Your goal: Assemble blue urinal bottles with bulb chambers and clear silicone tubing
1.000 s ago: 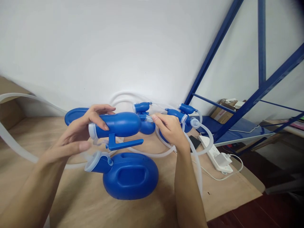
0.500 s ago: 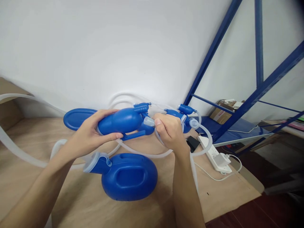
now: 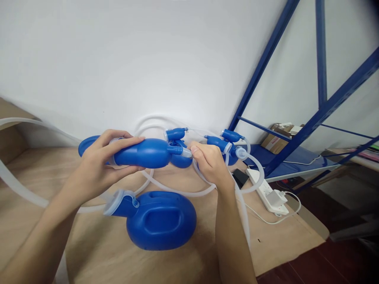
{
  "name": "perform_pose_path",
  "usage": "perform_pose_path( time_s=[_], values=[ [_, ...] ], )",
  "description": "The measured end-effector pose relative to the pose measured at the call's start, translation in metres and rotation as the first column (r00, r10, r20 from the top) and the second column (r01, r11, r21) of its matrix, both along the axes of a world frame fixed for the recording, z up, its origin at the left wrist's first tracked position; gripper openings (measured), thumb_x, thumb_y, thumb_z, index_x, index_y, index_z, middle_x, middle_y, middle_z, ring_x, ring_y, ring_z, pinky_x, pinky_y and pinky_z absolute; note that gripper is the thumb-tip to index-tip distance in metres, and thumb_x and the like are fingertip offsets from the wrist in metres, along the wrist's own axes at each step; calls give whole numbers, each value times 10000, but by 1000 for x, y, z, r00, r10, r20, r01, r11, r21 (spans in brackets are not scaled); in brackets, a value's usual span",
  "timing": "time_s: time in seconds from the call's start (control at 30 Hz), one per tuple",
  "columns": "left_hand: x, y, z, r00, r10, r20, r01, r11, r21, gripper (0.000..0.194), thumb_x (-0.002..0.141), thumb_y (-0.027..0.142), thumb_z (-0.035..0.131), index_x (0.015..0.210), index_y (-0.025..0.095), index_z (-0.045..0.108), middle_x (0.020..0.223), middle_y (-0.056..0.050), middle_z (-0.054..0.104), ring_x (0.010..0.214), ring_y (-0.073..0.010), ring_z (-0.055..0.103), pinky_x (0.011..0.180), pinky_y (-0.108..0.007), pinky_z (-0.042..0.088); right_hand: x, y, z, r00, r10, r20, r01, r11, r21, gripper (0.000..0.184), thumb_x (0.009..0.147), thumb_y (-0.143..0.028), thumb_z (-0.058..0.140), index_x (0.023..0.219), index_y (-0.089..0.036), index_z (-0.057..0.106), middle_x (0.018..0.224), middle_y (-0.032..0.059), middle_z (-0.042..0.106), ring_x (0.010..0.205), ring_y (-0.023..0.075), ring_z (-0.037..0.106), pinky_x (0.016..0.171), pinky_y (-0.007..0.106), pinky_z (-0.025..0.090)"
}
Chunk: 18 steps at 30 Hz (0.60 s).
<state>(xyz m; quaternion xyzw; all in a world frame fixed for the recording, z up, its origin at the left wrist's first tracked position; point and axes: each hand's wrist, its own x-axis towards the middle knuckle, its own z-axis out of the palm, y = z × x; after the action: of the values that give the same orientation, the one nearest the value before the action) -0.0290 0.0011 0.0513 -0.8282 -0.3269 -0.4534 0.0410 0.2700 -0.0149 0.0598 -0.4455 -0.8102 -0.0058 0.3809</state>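
Note:
My left hand [image 3: 97,163] is wrapped around a blue plastic urinal funnel [image 3: 145,153], held sideways above the table with its narrow spout toward the right. Pinched in my right hand [image 3: 211,161] is the end of a translucent tube [image 3: 186,153], which meets the spout and seems to sit over its tip. How far the spout reaches inside is hard to see. Below both hands a blue urinal bottle [image 3: 162,225] lies on brown paper, its translucent-capped neck [image 3: 115,202] pointing left. Behind my left hand, part of a blue oval object [image 3: 86,145] shows.
More blue funnels [image 3: 232,136] and blue pieces lie at the back by the wall, among loops of clear tubing [image 3: 189,194]. A white power strip [image 3: 266,193] with a plugged-in charger [image 3: 276,199] is on the right. Beyond stands a blue metal shelf [image 3: 296,169].
My left hand has turned the funnel and shifted it left, so its spout lines up with the tube. The tube end, apart from the spout before, now meets it.

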Motion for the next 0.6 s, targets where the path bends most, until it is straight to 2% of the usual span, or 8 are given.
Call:
perform_pose_path(
  time_s=[0.1, 0.2, 0.3, 0.37, 0.43, 0.5, 0.53, 0.6],
  values=[
    [2, -2, -2, 1000, 3, -30, 0, 996, 92, 454, 922, 390, 742, 1371, 408, 684, 1274, -65, 620, 1072, -281, 663, 756, -332, 594, -4, 2, -1, 995, -87, 40, 87, 996, 0, 422, 1105, -385, 266, 763, -236, 463, 626, -7, 536, 575, 166, 486, 613, 319, 270],
    [6, -3, -4, 999, -22, -48, 30, 984, 178, 441, 943, 273, 687, 1346, 453, 688, 1304, -62, 616, 1146, -309, 653, 902, -441, 610, -6, 2, -2, 989, -142, 40, 142, 990, 7, 438, 1117, -440, 279, 796, -238, 498, 594, -18, 514, 537, 168, 486, 586, 320, 240],
    [11, -7, -5, 998, -19, -60, 33, 971, 238, 497, 924, 183, 683, 1327, 474, 679, 1324, -55, 592, 1181, -310, 639, 995, -508, 584, -4, 1, -1, 992, -127, 11, 127, 992, -5, 433, 1118, -441, 321, 833, -234, 572, 605, -20, 550, 560, 170, 547, 611, 302, 295],
    [16, -11, -5, 995, -70, -70, 83, 978, 193, 558, 904, 178, 711, 1372, 471, 634, 1366, -64, 558, 1227, -318, 620, 1016, -521, 577, -3, -1, 1, 995, -92, -31, 91, 994, -57, 426, 1117, -425, 351, 860, -232, 630, 623, -22, 601, 578, 162, 602, 652, 287, 351],
    [22, -15, -7, 982, -185, 35, 180, 977, 112, 702, 884, 195, 738, 1477, 495, 513, 1373, -64, 561, 1244, -319, 621, 1037, -537, 571, -4, -3, 3, 995, -71, -65, 63, 991, -118, 420, 1113, -418, 379, 874, -234, 672, 605, -31, 619, 575, 156, 633, 678, 278, 383],
    [27, -18, -10, 924, -264, 278, 256, 965, 65, 852, 870, 218, 758, 1560, 525, 362, 1291, -42, 621, 1184, -301, 658, 1035, -540, 579, -6, -4, 3, 996, -64, -68, 55, 990, -131, 428, 1112, -412, 382, 876, -235, 692, 573, -36, 604, 568, 156, 633, 672, 276, 386],
    [30, -18, -12, 879, -266, 396, 268, 962, 51, 874, 875, 241, 757, 1577, 522, 318, 1247, -33, 648, 1138, -292, 678, 1025, -538, 586, -7, -5, 3, 996, -62, -60, 55, 992, -112, 438, 1114, -412, 370, 880, -234, 695, 569, -35, 596, 565, 157, 624, 660, 278, 377],
    [32, -16, -15, 855, -188, 483, 227, 974, -23, 724, 935, 341, 698, 1563, 456, 357, 1217, -43, 677, 1088, -282, 701, 997, -516, 601, -11, -6, 3, 998, -60, -37, 57, 997, -54, 469, 1124, -421, 325, 905, -231, 694, 587, -29, 595, 550, 154, 589, 631, 282, 349]
  ],
)
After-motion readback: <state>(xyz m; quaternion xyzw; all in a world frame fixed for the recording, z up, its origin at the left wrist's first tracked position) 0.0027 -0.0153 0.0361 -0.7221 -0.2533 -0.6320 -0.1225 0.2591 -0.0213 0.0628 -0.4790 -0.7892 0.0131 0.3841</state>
